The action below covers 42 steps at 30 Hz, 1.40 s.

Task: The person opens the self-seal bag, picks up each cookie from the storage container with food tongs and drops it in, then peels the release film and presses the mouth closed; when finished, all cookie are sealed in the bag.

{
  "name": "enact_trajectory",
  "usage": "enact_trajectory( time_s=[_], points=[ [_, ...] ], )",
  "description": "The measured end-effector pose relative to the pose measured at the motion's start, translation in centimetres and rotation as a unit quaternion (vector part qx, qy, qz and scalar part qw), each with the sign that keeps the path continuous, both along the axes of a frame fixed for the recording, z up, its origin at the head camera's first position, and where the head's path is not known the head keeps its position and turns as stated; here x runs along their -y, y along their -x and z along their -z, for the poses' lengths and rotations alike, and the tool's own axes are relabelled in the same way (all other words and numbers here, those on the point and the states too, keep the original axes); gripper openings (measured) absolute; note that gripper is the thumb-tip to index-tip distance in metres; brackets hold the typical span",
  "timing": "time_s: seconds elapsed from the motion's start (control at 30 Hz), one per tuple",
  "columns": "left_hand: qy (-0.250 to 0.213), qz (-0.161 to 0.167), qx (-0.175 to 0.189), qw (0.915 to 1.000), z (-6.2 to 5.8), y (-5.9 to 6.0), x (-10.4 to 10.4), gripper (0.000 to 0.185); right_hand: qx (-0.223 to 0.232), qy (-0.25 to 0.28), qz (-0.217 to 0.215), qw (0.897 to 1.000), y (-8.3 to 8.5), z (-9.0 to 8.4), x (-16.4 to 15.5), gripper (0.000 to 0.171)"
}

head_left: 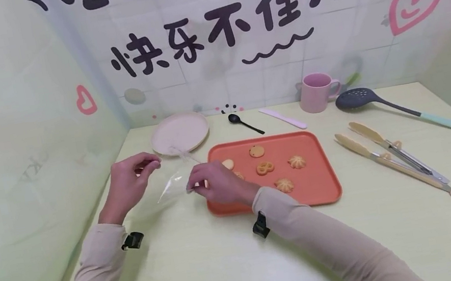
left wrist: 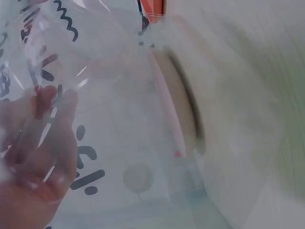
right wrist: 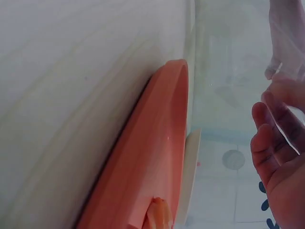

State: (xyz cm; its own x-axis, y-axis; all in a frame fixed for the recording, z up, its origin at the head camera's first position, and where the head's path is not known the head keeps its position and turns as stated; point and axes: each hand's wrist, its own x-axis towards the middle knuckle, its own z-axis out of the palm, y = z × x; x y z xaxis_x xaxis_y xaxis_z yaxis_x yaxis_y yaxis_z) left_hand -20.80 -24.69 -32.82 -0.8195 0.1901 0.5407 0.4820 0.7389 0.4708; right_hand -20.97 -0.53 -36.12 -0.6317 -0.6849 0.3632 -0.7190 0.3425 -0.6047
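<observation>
A clear plastic bag (head_left: 174,185) is stretched between my two hands above the table's left part. My left hand (head_left: 130,182) pinches its left side between thumb and fingertips. The right hand (head_left: 220,183) pinches the other side, over the left edge of an orange tray (head_left: 319,189). In the left wrist view, the see-through film (left wrist: 109,62) spreads in front of the pink plate (left wrist: 174,102). Several cookies lie apart on the tray, among them a pretzel-shaped cookie (head_left: 265,168) and a swirled cookie (head_left: 284,185); my right hand partly covers others.
Behind the bag lies the pink plate's round rim, against the back wall. A black spoon (head_left: 245,123), a pink knife (head_left: 283,119) and a pink mug (head_left: 315,93) stand or lie behind the tray. To the right are a slotted spoon (head_left: 399,107) and tongs (head_left: 399,161).
</observation>
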Motion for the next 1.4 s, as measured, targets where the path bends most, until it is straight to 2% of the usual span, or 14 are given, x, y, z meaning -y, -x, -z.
enact_trajectory(
  time_s=[0.13, 0.23, 0.37, 0.43, 0.5, 0.57, 0.67, 0.73, 0.87, 1.0, 1.07, 1.13, 1.33, 1.4],
  points=[
    [0.007, 0.015, 0.027, 0.9995, -0.4, 0.1, 0.2, 0.005, -0.007, -0.020, 0.012, 1.000, -0.2, -0.2, -0.1, 0.019],
    [0.004, 0.025, 0.044, 0.9987, -0.7, 0.1, 0.1, 0.006, -0.021, -0.008, 0.031, 0.999, -0.1, -0.2, -0.1, 0.015],
    [0.012, 0.020, 0.070, 0.9973, -0.8, -0.2, -0.3, 0.012, -0.047, 0.033, 0.041, 0.997, 0.0, -0.2, 0.0, 0.008],
    [0.024, 0.005, 0.063, 0.9977, -0.9, -0.6, -0.6, 0.016, -0.058, 0.044, 0.046, 0.996, 0.0, -0.3, 0.1, 0.008],
    [0.035, -0.019, 0.020, 0.9990, -1.3, -1.3, -1.0, 0.019, -0.055, 0.052, 0.055, 0.996, 0.0, -0.6, 0.2, 0.008],
    [0.045, -0.045, -0.056, 0.9964, -1.9, -2.5, -1.5, 0.018, -0.028, 0.065, 0.061, 0.996, 0.0, -0.9, 0.4, 0.009],
    [0.076, -0.062, -0.172, 0.9802, -3.0, -4.7, -2.5, 0.012, 0.060, 0.106, 0.073, 0.990, 0.1, -1.5, 0.7, 0.010],
    [0.113, -0.052, -0.211, 0.9696, -3.3, -5.7, -3.2, 0.010, 0.124, 0.140, 0.079, 0.979, 0.4, -1.9, 0.9, 0.010],
    [0.208, -0.053, -0.220, 0.9516, -1.7, -5.9, -4.4, 0.031, 0.245, 0.184, 0.103, 0.946, 1.0, -2.6, 1.0, 0.011],
    [0.252, -0.075, -0.197, 0.9446, 0.8, -5.6, -5.1, 0.059, 0.378, 0.211, 0.114, 0.894, 1.4, -2.2, 1.1, 0.015],
    [0.239, -0.064, -0.177, 0.9525, 1.7, -5.3, -5.4, 0.061, 0.421, 0.228, 0.107, 0.871, 1.5, -1.8, 1.1, 0.016],
    [0.223, -0.060, -0.166, 0.9587, 2.3, -4.8, -5.3, 0.055, 0.444, 0.243, 0.096, 0.857, 1.6, -1.4, 1.1, 0.015],
    [0.146, -0.037, -0.140, 0.9787, 2.8, -3.8, -4.5, 0.028, 0.459, 0.240, 0.064, 0.853, 1.7, -0.9, 0.9, 0.018],
    [0.127, -0.032, -0.136, 0.9820, 3.0, -3.5, -4.5, 0.025, 0.475, 0.250, 0.051, 0.842, 1.8, -0.7, 0.9, 0.018]
  ],
)
